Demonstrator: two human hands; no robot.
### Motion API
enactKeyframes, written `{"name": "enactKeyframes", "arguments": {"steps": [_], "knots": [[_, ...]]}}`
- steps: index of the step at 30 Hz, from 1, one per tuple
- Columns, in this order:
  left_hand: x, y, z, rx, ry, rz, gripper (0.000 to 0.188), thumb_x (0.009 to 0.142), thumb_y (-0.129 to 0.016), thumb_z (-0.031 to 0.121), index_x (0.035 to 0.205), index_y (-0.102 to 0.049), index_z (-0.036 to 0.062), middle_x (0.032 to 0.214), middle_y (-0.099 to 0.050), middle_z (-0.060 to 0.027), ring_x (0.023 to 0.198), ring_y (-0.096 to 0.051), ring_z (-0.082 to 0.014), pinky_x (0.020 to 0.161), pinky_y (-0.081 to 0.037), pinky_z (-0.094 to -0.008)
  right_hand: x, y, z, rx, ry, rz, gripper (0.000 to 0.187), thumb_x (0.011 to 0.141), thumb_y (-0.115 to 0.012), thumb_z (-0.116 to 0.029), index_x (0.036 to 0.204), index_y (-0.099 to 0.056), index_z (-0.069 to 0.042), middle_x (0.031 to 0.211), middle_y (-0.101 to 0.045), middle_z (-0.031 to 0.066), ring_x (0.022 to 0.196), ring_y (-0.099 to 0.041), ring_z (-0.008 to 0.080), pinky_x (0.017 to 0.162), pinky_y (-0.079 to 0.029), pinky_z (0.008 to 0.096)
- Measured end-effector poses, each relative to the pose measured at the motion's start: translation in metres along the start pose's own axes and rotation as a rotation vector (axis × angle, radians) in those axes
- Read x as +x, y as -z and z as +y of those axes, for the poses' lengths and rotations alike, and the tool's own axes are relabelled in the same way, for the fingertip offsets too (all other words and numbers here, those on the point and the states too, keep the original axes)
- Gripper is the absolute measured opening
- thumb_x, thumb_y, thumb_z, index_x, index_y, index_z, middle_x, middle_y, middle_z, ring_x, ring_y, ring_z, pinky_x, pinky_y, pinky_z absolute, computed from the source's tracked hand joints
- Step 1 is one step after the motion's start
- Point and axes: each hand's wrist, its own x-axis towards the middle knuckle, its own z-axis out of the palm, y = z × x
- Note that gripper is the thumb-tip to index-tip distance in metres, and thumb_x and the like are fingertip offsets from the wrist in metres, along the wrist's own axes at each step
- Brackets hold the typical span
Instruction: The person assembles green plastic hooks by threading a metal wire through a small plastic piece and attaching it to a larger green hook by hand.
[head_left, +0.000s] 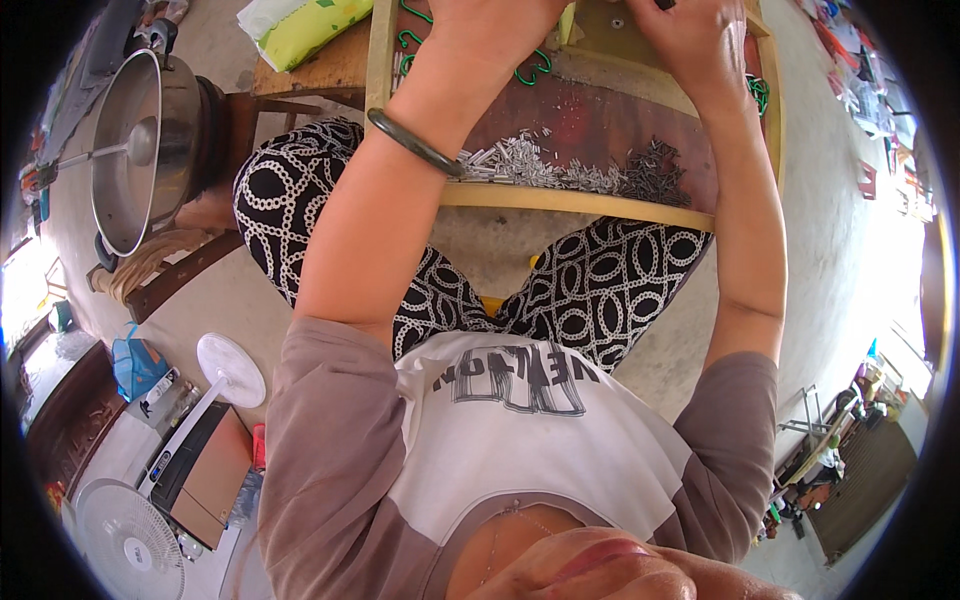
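Both hands reach over a wooden-rimmed tray point(590, 203) on my lap. My left hand point(497, 22) is at the tray's far left part, with its fingers cut off by the top edge. My right hand point(700, 45) lies to the right, fingers bent; a small dark thing shows by them, too cropped to name. Green bent wire hooks point(534, 68) lie beside my left wrist, and more green pieces point(758, 93) are at the tray's right side. Along the near rim lie a pile of small silver metal tubes point(515, 163) and a pile of dark pin-like pieces point(655, 172).
A large metal pan point(127, 150) with a ladle point(142, 142) stands at the left. Behind the tray's left corner, a green and white packet point(298, 30) sits on a wooden stool point(318, 68). A white fan point(130, 540) is at the lower left.
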Motion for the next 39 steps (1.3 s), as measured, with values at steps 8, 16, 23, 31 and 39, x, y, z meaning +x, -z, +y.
{"name": "enactKeyframes", "arguments": {"steps": [8, 16, 23, 31, 39], "knots": [[0.0, 0.002, -0.001, -0.061, -0.023, 0.028, 0.062, 0.058, -0.093, 0.034, 0.103, -0.06, 0.005, 0.099, -0.059, -0.0114, 0.102, -0.056, -0.0319, 0.094, -0.039, -0.0451, 0.008, 0.008, -0.013, 0.142, -0.178, -0.161, 0.015, 0.082, -0.067, 0.001, 0.096, -0.062, -0.002, 0.103, -0.064, 0.0135, 0.098, -0.063, 0.0358, 0.084, -0.049, 0.0405], [-0.001, 0.001, -0.001, -0.039, -0.014, 0.032, 0.063, 0.058, -0.093, 0.035, 0.103, -0.06, 0.0048, 0.098, -0.058, -0.0114, 0.1, -0.055, -0.0315, 0.094, -0.039, -0.0442, 0.007, 0.004, -0.004, 0.029, -0.032, -0.132, 0.01, 0.085, -0.067, 0.0, 0.093, -0.064, -0.003, 0.105, -0.066, 0.0126, 0.097, -0.064, 0.0348, 0.083, -0.049, 0.0417], [0.0, 0.0, 0.0, -0.049, -0.01, 0.017, 0.063, 0.057, -0.093, 0.038, 0.1, -0.06, 0.0054, 0.096, -0.059, -0.0106, 0.099, -0.056, -0.031, 0.095, -0.039, -0.0439, 0.02, 0.023, -0.02, -0.064, 0.023, -0.243, 0.006, 0.086, -0.068, -0.003, 0.092, -0.068, -0.005, 0.107, -0.067, 0.0102, 0.098, -0.064, 0.034, 0.085, -0.048, 0.043], [-0.001, 0.001, -0.002, -0.029, -0.004, 0.011, 0.064, 0.059, -0.093, 0.041, 0.101, -0.061, 0.0057, 0.097, -0.059, -0.01, 0.101, -0.056, -0.0304, 0.096, -0.039, -0.0438, 0.004, 0.01, -0.006, 0.082, -0.083, -0.172, 0.011, 0.085, -0.07, -0.001, 0.095, -0.068, -0.003, 0.106, -0.068, 0.0123, 0.097, -0.065, 0.035, 0.084, -0.05, 0.0418], [-0.001, 0.003, 0.0, -0.021, 0.017, -0.017, 0.063, 0.059, -0.092, 0.04, 0.101, -0.061, 0.0058, 0.097, -0.059, -0.0102, 0.1, -0.056, -0.0301, 0.096, -0.039, -0.0442, 0.013, 0.012, -0.007, 0.073, -0.049, -0.208, 0.01, 0.084, -0.07, -0.001, 0.093, -0.065, -0.003, 0.102, -0.067, 0.0127, 0.095, -0.064, 0.0358, 0.083, -0.05, 0.042]]}}
